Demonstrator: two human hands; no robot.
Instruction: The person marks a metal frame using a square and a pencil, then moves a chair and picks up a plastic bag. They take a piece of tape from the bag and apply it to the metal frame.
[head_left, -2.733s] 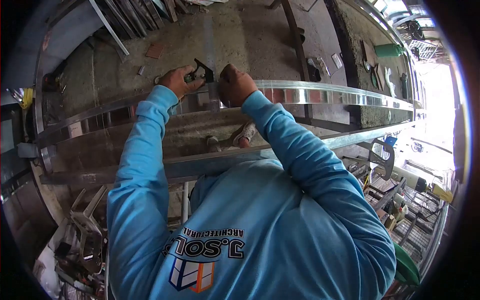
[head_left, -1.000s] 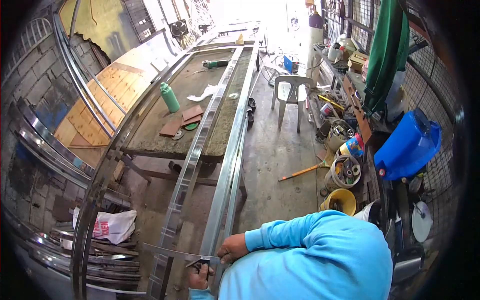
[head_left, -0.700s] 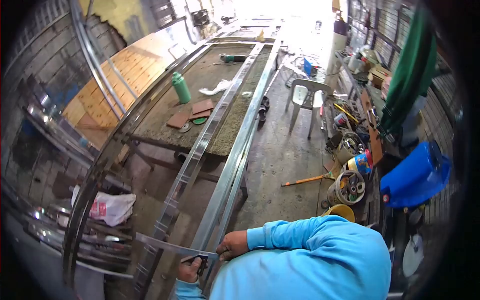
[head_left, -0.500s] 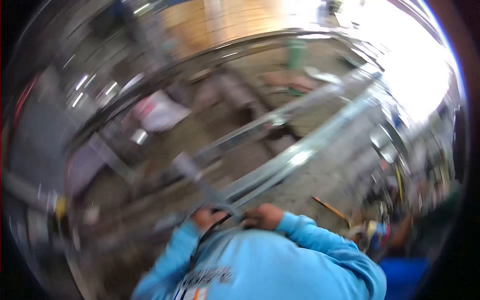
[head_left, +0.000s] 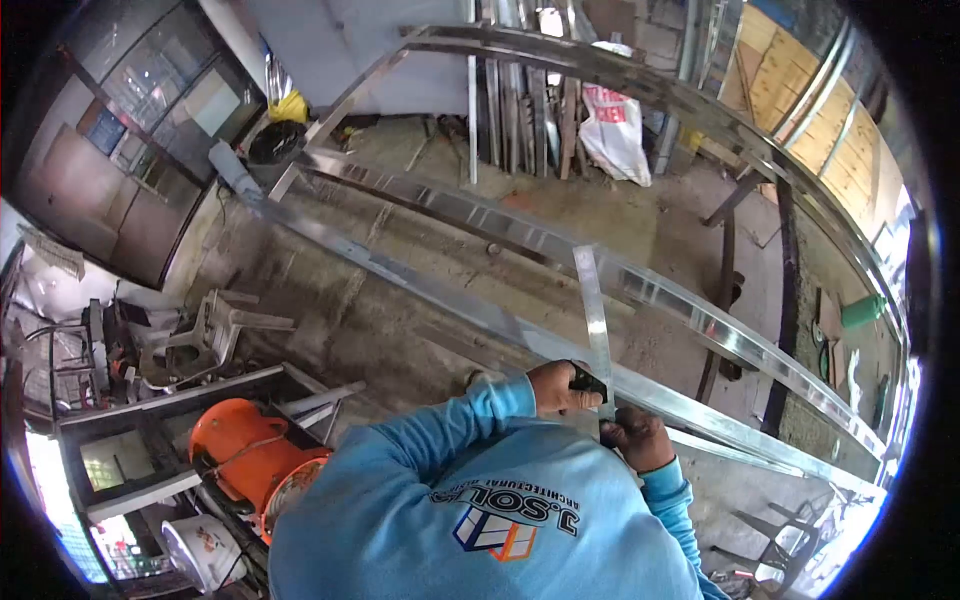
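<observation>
My left hand [head_left: 562, 388] is closed around the dark stock of a metal square [head_left: 594, 315], whose blade points up and away from my body. Just right of its lower end is my right hand [head_left: 640, 438], fingers curled near the stock; what they grip is hidden. Both hands are over a long, flat metal bar [head_left: 440, 292] that runs from upper left to lower right. Beyond it lies a second shiny metal bar [head_left: 650, 285], roughly alongside. My blue shirt [head_left: 450, 540] fills the bottom centre.
An orange container [head_left: 235, 440] and a white bucket [head_left: 203, 552] are at lower left, near a pale plastic chair [head_left: 200, 340]. A curved metal rail [head_left: 600, 62] crosses the top. Behind it are upright metal lengths and a white sack [head_left: 614, 135]. A green container [head_left: 862, 311] is at right.
The view has swung to the left and become sharp. My hands appear further right and closer together, with the metal square still at them.
</observation>
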